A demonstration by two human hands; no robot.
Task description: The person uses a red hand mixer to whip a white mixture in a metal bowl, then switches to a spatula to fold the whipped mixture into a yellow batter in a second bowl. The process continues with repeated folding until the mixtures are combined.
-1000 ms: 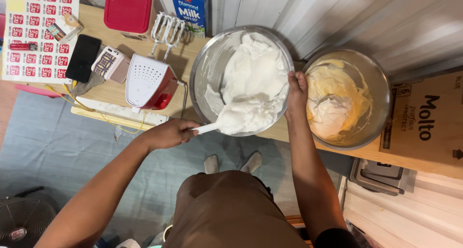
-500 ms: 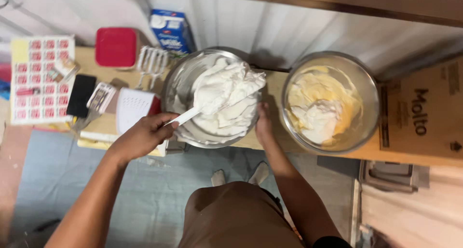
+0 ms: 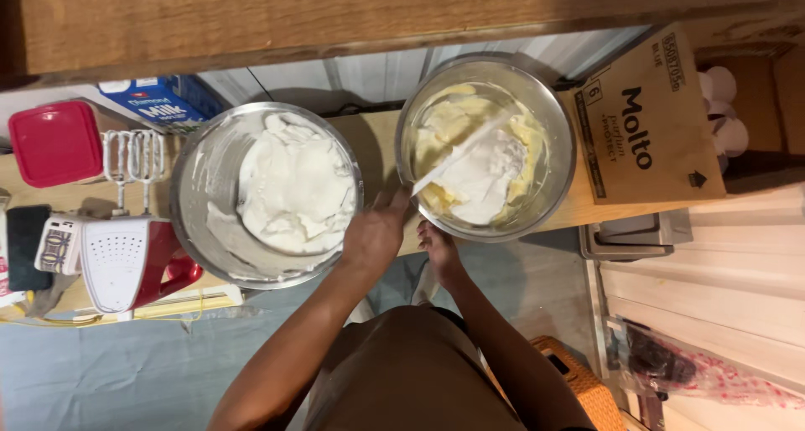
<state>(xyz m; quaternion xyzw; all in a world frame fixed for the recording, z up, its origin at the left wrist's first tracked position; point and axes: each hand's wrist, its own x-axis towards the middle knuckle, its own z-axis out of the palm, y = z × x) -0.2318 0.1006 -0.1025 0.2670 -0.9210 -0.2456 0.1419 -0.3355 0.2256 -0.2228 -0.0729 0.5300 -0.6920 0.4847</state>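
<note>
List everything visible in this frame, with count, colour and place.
Steel bowl of white whipped cream: one, centre-left on the counter.
Steel bowl of yellow batter: one, centre-right, white cream on top.
Spatula: one, white, in the batter bowl.
Hand mixer: one, white and red, left.
Beaters: two, metal, behind the mixer.
Lidded container: one, red, far left.
Milk carton: one, blue and white.
Cardboard box: one, brown, right.
Left hand: holds the spatula.
Right hand: at the batter bowl's rim.

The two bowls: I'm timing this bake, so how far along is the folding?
Done: a white dollop sits on the yellow batter in the right bowl. In hand: the left hand holds the spatula there; the right hand steadies the rim. Left: most whipped white remains in the left bowl, unmixed.
</note>
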